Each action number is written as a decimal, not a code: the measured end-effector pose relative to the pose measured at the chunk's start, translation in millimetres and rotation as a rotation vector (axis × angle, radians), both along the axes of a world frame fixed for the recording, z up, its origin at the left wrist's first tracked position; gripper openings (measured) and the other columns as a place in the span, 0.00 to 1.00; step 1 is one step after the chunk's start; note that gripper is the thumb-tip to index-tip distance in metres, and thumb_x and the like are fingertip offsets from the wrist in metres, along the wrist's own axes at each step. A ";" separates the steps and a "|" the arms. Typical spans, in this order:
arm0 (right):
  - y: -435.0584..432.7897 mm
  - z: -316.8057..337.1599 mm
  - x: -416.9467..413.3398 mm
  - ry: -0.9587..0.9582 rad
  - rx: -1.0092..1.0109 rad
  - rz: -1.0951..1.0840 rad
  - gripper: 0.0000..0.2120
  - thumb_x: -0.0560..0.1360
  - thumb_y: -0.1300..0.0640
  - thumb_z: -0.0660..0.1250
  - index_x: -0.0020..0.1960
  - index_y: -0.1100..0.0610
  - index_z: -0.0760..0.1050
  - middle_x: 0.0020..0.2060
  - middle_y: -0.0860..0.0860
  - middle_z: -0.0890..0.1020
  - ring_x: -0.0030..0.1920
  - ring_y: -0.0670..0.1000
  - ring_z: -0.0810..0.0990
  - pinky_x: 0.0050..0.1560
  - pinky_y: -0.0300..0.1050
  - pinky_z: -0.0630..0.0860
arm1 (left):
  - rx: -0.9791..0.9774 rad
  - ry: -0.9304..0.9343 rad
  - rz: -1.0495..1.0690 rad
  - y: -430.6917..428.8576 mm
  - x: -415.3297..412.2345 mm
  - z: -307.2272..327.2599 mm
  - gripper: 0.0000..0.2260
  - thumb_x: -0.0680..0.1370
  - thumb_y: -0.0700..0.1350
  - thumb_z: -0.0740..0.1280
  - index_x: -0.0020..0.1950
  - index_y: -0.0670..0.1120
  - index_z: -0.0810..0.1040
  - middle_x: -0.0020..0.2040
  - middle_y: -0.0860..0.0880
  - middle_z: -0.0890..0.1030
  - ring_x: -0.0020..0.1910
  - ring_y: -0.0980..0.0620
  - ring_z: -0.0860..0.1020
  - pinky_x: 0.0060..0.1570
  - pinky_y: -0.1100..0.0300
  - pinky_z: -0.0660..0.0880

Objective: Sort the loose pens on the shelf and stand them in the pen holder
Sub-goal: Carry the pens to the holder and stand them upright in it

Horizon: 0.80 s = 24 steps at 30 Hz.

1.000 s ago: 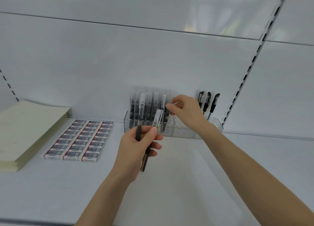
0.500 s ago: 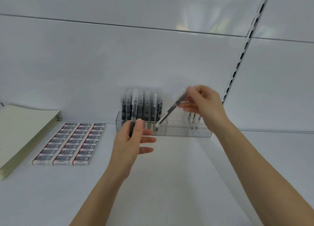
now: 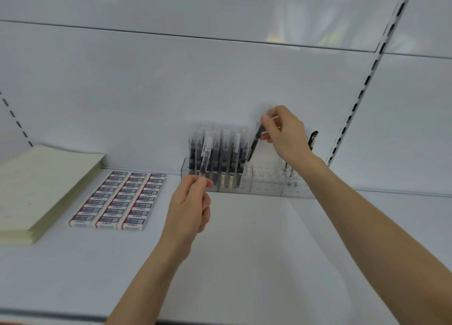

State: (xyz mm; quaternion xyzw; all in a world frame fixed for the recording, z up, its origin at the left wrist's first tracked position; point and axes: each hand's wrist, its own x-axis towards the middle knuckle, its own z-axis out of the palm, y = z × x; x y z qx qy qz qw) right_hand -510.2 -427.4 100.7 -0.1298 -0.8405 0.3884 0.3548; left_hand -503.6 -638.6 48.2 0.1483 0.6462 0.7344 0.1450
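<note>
My left hand (image 3: 190, 207) pinches a clear-capped pen (image 3: 206, 157), cap toward 12 o'clock, in front of the pen holder (image 3: 266, 189) at the back of the shelf (image 3: 244, 251). At 2 o'clock from it, my right hand (image 3: 286, 134) pinches a dark pen (image 3: 255, 141), tip toward 7 o'clock, above the holder's middle.

The pen holder (image 3: 266, 185) sat at the back of the shelf (image 3: 244, 251), against the rear panel (image 3: 146, 92). A row of pens (image 3: 223, 153) stood in its left part, and one lone pen (image 3: 313, 140) stood at its right end. Left of the holder lay the erasers (image 3: 122, 200) in rows, and further left the paper stack (image 3: 41, 185). The left hand (image 3: 189, 207) held a near pen (image 3: 206, 157) just before the holder's left part. The right hand (image 3: 285, 134) held a raised pen (image 3: 255, 141) above its middle.
</note>
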 end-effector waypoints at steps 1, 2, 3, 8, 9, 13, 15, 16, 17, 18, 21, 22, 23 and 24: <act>0.0 0.9 -1.2 -0.022 0.020 0.005 0.04 0.79 0.57 0.58 0.46 0.57 0.69 0.37 0.50 0.76 0.32 0.45 0.79 0.41 0.43 0.76 | 0.007 -0.005 -0.004 -0.4 0.4 -0.1 0.10 0.80 0.42 0.55 0.41 0.45 0.72 0.24 0.54 0.64 0.18 0.57 0.58 0.19 0.69 0.53; 0.4 1.8 -2.3 -0.033 0.032 0.009 0.05 0.79 0.57 0.58 0.46 0.57 0.69 0.37 0.51 0.77 0.33 0.47 0.79 0.39 0.40 0.77 | 0.012 -0.009 -0.007 -0.7 0.8 -0.3 0.10 0.80 0.41 0.55 0.42 0.45 0.72 0.23 0.54 0.64 0.18 0.57 0.58 0.19 0.69 0.53; 0.3 3.0 -2.9 -0.034 0.038 0.010 0.05 0.79 0.58 0.58 0.46 0.58 0.69 0.39 0.53 0.77 0.34 0.49 0.79 0.36 0.34 0.76 | 0.015 -0.009 -0.010 -1.0 1.4 -0.3 0.10 0.80 0.41 0.55 0.42 0.45 0.73 0.23 0.54 0.65 0.18 0.57 0.58 0.19 0.68 0.53; -1.1 -7.7 -5.8 -0.166 0.067 0.025 0.05 0.79 0.59 0.58 0.46 0.60 0.69 0.42 0.58 0.79 0.36 0.53 0.79 0.39 0.39 0.77 | 0.015 0.004 -0.020 -1.1 3.2 -3.4 0.09 0.80 0.42 0.57 0.45 0.45 0.75 0.24 0.55 0.67 0.20 0.56 0.61 0.22 0.65 0.54; -2.2 -14.6 -6.3 -0.218 0.081 0.030 0.06 0.79 0.58 0.59 0.46 0.60 0.70 0.43 0.58 0.80 0.36 0.53 0.80 0.42 0.44 0.78 | 0.013 0.013 -0.025 -1.3 4.0 -3.7 0.08 0.80 0.42 0.58 0.45 0.45 0.75 0.24 0.55 0.68 0.21 0.57 0.62 0.22 0.66 0.55; -8.0 -22.5 -4.1 -0.268 0.006 0.046 0.05 0.79 0.58 0.60 0.49 0.60 0.71 0.46 0.59 0.81 0.37 0.52 0.80 0.47 0.52 0.78 | -0.014 0.090 -0.034 -3.0 4.2 -6.5 0.06 0.79 0.42 0.61 0.44 0.45 0.75 0.25 0.55 0.71 0.22 0.57 0.66 0.20 0.65 0.62; -8.0 -20.7 1.6 -0.267 0.030 -0.022 0.10 0.77 0.55 0.62 0.56 0.60 0.72 0.46 0.57 0.81 0.43 0.53 0.80 0.51 0.49 0.75 | -0.019 0.119 -0.043 -2.9 3.3 -7.7 0.05 0.79 0.43 0.61 0.45 0.45 0.75 0.26 0.54 0.73 0.23 0.57 0.67 0.21 0.65 0.64; -8.7 -21.1 7.4 -0.212 0.016 -0.060 0.12 0.77 0.54 0.63 0.57 0.59 0.73 0.45 0.55 0.81 0.44 0.52 0.80 0.51 0.47 0.74 | -0.018 0.130 -0.052 -2.4 3.4 -7.6 0.05 0.79 0.43 0.62 0.45 0.46 0.75 0.26 0.54 0.73 0.23 0.57 0.68 0.22 0.65 0.64; -13.1 -20.8 15.4 -0.128 -0.037 -0.078 0.10 0.76 0.54 0.63 0.54 0.58 0.74 0.42 0.54 0.82 0.43 0.50 0.80 0.50 0.45 0.74 | -0.017 0.144 -0.065 -1.5 3.8 -7.4 0.04 0.78 0.43 0.62 0.45 0.46 0.75 0.26 0.54 0.74 0.23 0.57 0.68 0.22 0.65 0.65; -18.8 -21.1 24.3 -0.039 -0.113 -0.070 0.06 0.76 0.55 0.64 0.49 0.57 0.76 0.39 0.52 0.82 0.40 0.49 0.81 0.48 0.44 0.75 | -0.016 0.160 -0.078 -0.1 4.0 -7.6 0.04 0.78 0.42 0.62 0.46 0.46 0.75 0.26 0.54 0.74 0.23 0.57 0.68 0.22 0.65 0.65; -40.6 -22.0 50.9 0.000 -0.311 0.069 0.07 0.76 0.55 0.65 0.41 0.56 0.78 0.35 0.49 0.84 0.37 0.46 0.83 0.43 0.41 0.79 | -0.023 0.204 -0.121 7.6 5.6 -9.7 0.04 0.78 0.41 0.62 0.47 0.46 0.76 0.26 0.54 0.75 0.23 0.57 0.68 0.23 0.65 0.65; -46.5 -22.2 57.8 -0.032 -0.361 0.147 0.06 0.75 0.54 0.66 0.43 0.55 0.79 0.36 0.48 0.84 0.38 0.45 0.83 0.43 0.40 0.79 | -0.035 0.218 -0.141 11.0 6.5 -10.4 0.04 0.78 0.40 0.62 0.47 0.47 0.76 0.26 0.54 0.75 0.23 0.57 0.69 0.23 0.65 0.66; -50.4 -22.3 63.1 -0.058 -0.395 0.210 0.05 0.75 0.55 0.66 0.44 0.55 0.79 0.37 0.48 0.85 0.39 0.44 0.83 0.43 0.38 0.79 | -0.055 0.234 -0.162 14.2 7.4 -10.9 0.04 0.78 0.40 0.63 0.47 0.47 0.76 0.26 0.54 0.75 0.24 0.57 0.69 0.23 0.65 0.66; -53.3 -21.8 66.6 -0.068 -0.421 0.253 0.05 0.74 0.56 0.67 0.45 0.56 0.79 0.37 0.48 0.85 0.40 0.44 0.83 0.43 0.37 0.79 | -0.074 0.253 -0.184 17.1 8.9 -10.7 0.04 0.77 0.40 0.63 0.47 0.48 0.76 0.26 0.54 0.76 0.24 0.57 0.70 0.24 0.65 0.67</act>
